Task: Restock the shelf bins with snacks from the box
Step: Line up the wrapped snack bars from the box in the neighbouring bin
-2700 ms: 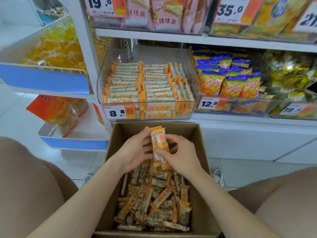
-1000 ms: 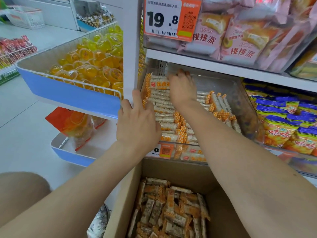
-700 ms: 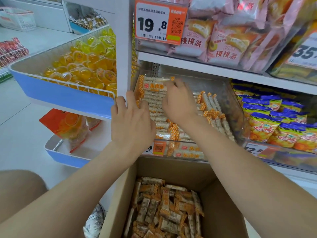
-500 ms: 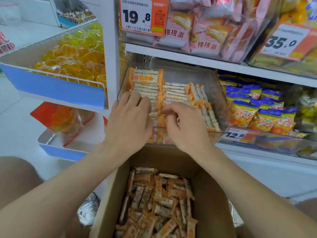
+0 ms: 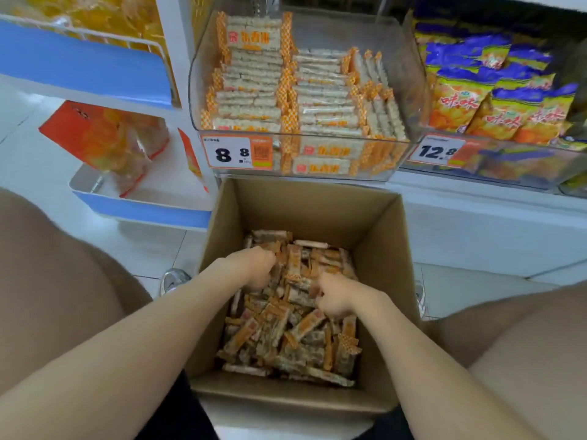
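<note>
Since half a second ago both hands have left the shelf bin and dropped into the box. The left hand point(image 5: 251, 269) and right hand point(image 5: 336, 296) sit apart, knuckles up, fingers curled down into the loose snack bars point(image 5: 286, 331). The fingertips are buried and the frame is soft, so I cannot tell whether either hand has a bar gripped yet.

Condition of the clear bin point(image 5: 343, 30), marked by the 8.8 price tag point(image 5: 236, 153): partly filled. The left row of stacked bars point(image 5: 254, 90) reaches furthest back and highest. The middle row stops shorter. A third row stands on edge along the right side. Bare plastic shows at the back behind the middle and right rows, so there is room for more.

Condition of the cardboard box point(image 5: 378, 236): a deep jumbled heap covers its floor, lying well below the rim.

Judgement: restocking is underway but not finished. The step in hand is gathering another handful. Remaining work is to carry it up and square it into the shorter rows.
</note>
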The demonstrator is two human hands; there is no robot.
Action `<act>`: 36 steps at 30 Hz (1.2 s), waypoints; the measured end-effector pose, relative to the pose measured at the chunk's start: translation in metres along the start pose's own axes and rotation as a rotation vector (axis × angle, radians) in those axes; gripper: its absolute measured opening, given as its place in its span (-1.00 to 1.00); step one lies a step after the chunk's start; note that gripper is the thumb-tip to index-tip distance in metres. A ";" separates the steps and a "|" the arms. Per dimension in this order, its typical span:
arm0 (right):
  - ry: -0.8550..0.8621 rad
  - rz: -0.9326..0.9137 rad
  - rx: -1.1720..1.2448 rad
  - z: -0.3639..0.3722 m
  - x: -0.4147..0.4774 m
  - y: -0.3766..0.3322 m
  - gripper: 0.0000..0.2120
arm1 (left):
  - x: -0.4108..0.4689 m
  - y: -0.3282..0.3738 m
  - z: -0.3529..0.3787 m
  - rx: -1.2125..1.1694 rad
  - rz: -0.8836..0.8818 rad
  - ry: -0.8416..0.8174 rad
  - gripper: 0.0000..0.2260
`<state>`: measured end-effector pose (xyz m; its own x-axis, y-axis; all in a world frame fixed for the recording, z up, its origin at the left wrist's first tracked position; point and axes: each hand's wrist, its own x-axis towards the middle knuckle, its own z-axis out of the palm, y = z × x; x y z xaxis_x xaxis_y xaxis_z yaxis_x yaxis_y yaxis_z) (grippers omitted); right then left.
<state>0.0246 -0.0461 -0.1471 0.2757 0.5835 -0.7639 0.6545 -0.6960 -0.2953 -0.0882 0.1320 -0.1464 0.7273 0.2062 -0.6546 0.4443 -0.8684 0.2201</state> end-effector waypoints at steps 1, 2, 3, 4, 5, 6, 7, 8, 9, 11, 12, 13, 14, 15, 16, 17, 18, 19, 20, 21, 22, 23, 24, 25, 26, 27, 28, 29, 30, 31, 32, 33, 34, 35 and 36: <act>-0.031 0.021 0.005 0.008 0.010 0.004 -0.65 | 0.006 -0.002 0.013 -0.004 -0.018 -0.050 -0.73; -0.056 0.037 0.009 0.017 0.020 0.008 -0.64 | 0.012 -0.004 0.025 -0.014 -0.034 -0.104 -0.73; -0.074 0.046 0.017 0.026 0.030 0.011 -0.64 | 0.017 -0.004 0.037 -0.027 -0.048 -0.160 -0.73; -0.087 0.051 0.029 0.036 0.038 0.014 -0.67 | 0.021 -0.004 0.048 -0.047 -0.060 -0.213 -0.71; -0.101 0.058 0.041 0.045 0.047 0.016 -0.69 | 0.024 -0.006 0.060 -0.063 -0.075 -0.251 -0.68; -0.117 0.070 0.053 0.053 0.054 0.018 -0.68 | 0.029 -0.007 0.071 -0.067 -0.097 -0.277 -0.65; -0.136 0.086 0.071 0.061 0.061 0.020 -0.62 | 0.033 -0.010 0.083 -0.060 -0.107 -0.286 -0.63; -0.164 0.103 0.095 0.068 0.067 0.022 -0.54 | 0.037 -0.012 0.093 -0.067 -0.112 -0.284 -0.63; -0.207 0.118 0.122 0.075 0.072 0.024 -0.46 | 0.039 -0.013 0.102 -0.076 -0.125 -0.290 -0.62; -0.328 0.145 0.175 0.088 0.083 0.025 -0.33 | 0.045 -0.015 0.118 -0.088 -0.137 -0.302 -0.59; -0.377 0.160 0.184 0.094 0.087 0.025 -0.28 | 0.047 -0.015 0.123 -0.108 -0.150 -0.293 -0.58; -0.405 0.174 0.175 0.100 0.091 0.026 -0.25 | 0.049 -0.014 0.125 -0.137 -0.174 -0.287 -0.59; -0.416 0.178 0.150 0.105 0.093 0.026 -0.25 | 0.051 -0.014 0.128 -0.154 -0.191 -0.280 -0.60; -0.414 0.176 0.122 0.108 0.095 0.026 -0.27 | 0.052 -0.014 0.129 -0.152 -0.196 -0.270 -0.60; -0.394 0.173 0.118 0.111 0.097 0.027 -0.31 | 0.054 -0.014 0.130 -0.156 -0.204 -0.251 -0.60; -0.354 0.167 0.144 0.111 0.096 0.026 -0.38 | 0.055 -0.015 0.130 -0.174 -0.228 -0.224 -0.60; -0.291 0.155 0.175 0.111 0.097 0.027 -0.47 | 0.057 -0.017 0.129 -0.206 -0.254 -0.189 -0.62; -0.213 0.134 0.197 0.110 0.096 0.029 -0.54 | 0.059 -0.017 0.126 -0.277 -0.286 -0.141 -0.62; -0.134 0.114 0.211 0.108 0.094 0.030 -0.60 | 0.061 -0.017 0.123 -0.384 -0.324 -0.079 -0.60; -0.065 0.092 0.218 0.107 0.093 0.032 -0.69 | 0.062 -0.017 0.119 -0.503 -0.354 -0.010 -0.59; 0.000 0.065 0.226 0.106 0.090 0.033 -0.79 | 0.064 -0.016 0.115 -0.619 -0.379 0.045 -0.59; 0.063 0.040 0.254 0.106 0.088 0.034 -0.86 | 0.064 -0.015 0.111 -0.724 -0.396 0.102 -0.60; 0.130 0.016 0.301 0.105 0.085 0.033 -0.86 | 0.063 -0.013 0.107 -0.817 -0.408 0.154 -0.62; 0.205 -0.003 0.373 0.102 0.082 0.031 -0.79 | 0.062 -0.011 0.103 -0.897 -0.411 0.203 -0.63; 0.280 -0.014 0.473 0.100 0.079 0.029 -0.67 | 0.062 -0.010 0.101 -0.974 -0.420 0.237 -0.64; 0.349 -0.015 0.580 0.096 0.077 0.026 -0.54 | 0.060 -0.008 0.098 -1.053 -0.435 0.255 -0.64; 0.393 -0.012 0.674 0.092 0.075 0.022 -0.42 | 0.058 -0.006 0.094 -1.138 -0.449 0.256 -0.65; 0.414 -0.012 0.726 0.089 0.074 0.019 -0.36 | 0.055 -0.003 0.089 -1.233 -0.444 0.249 -0.66; 0.425 -0.030 0.720 0.085 0.071 0.017 -0.37 | 0.053 0.000 0.083 -1.327 -0.425 0.243 -0.68; 0.437 -0.047 0.678 0.082 0.068 0.016 -0.44 | 0.048 0.004 0.075 -1.419 -0.395 0.232 -0.70; 0.467 -0.059 0.635 0.078 0.063 0.014 -0.51 | 0.044 0.007 0.067 -1.502 -0.347 0.210 -0.71; 0.511 -0.065 0.608 0.075 0.058 0.013 -0.54 | 0.038 0.010 0.058 -1.566 -0.287 0.185 -0.70; 0.550 -0.073 0.602 0.072 0.052 0.012 -0.57 | 0.033 0.011 0.051 -1.600 -0.225 0.166 -0.68; 0.585 -0.091 0.593 0.068 0.047 0.010 -0.59 | 0.026 0.011 0.046 -1.580 -0.180 0.166 -0.64; 0.607 -0.119 0.581 0.065 0.042 0.008 -0.61 | 0.022 0.010 0.043 -1.505 -0.155 0.193 -0.56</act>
<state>-0.0041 -0.0542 -0.2184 0.6666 0.6745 -0.3173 0.2833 -0.6231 -0.7290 -0.0902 0.1089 -0.1898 0.6270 0.4064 -0.6646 0.5363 0.3936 0.7467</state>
